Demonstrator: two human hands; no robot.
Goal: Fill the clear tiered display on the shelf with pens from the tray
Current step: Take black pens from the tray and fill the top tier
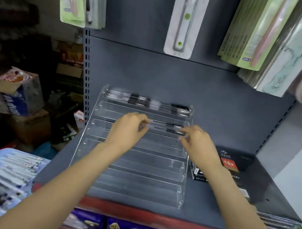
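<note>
Landmark = clear tiered display (179, 182), sitting on the grey shelf (209, 203) against the back panel.

Held pens (164, 126): two or so, clear barrels with black grips, long axis horizontal, running left-right parallel to the tier fronts. They sit at the display's second tier from the top. Which end is the tip: too blurred to tell.

Left hand (129, 128): fingers curled, pinching the pens' left ends. Right hand (199, 141): fingers curled, pinching the right ends. Both hands are over the display's upper-middle tiers, forearms crossing its lower tiers.

Top tier pens (148, 101): a full row, same horizontal lie, spanning nearly wall to wall of the display.

Tiers below the hands look bare; side walls of the display close off each tier at both ends, fronts have low lips.

Blue tray (5, 151): left of and nearer than the display, off the shelf's front edge, holding loose pens (15, 169).

Black box (232, 165) marked "18K": just right of the display, near its right wall.

Hanging packs (184, 17): above the display on the back panel.
</note>
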